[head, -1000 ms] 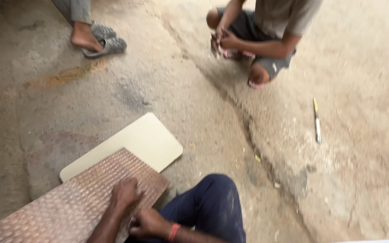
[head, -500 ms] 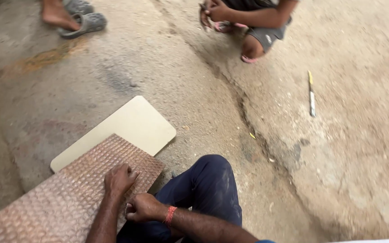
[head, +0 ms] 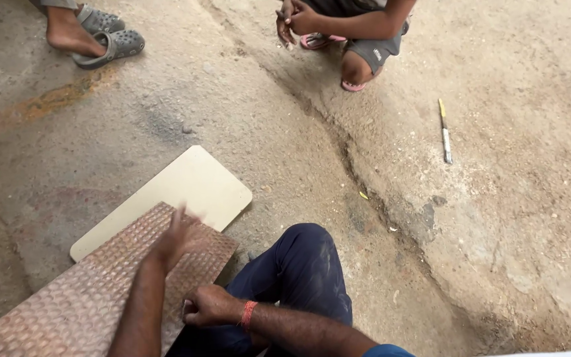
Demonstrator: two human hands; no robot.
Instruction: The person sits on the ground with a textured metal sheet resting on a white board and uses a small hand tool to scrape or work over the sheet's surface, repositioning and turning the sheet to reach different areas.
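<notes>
On the floor, our left hand (head: 178, 237) (blurred, fingers spread) rests on the stiff, studded metal sheet (head: 94, 291); likely heavy, best gripped by its edges. Right hand (head: 207, 305) fisted, empty.

Cream board (head: 193, 188) w/ rounded corners lies flat on concrete floor (head: 517, 198), partly under another panel. Crack (head: 351, 158) runs diagonally thru the floor. Slim tool (head: 445, 132), maybe a pen or marker, lies well apart at right. Top: squatting person (head: 358, 30) in pink sandals; top left, another's foot in grey clog (head: 110, 46).
</notes>
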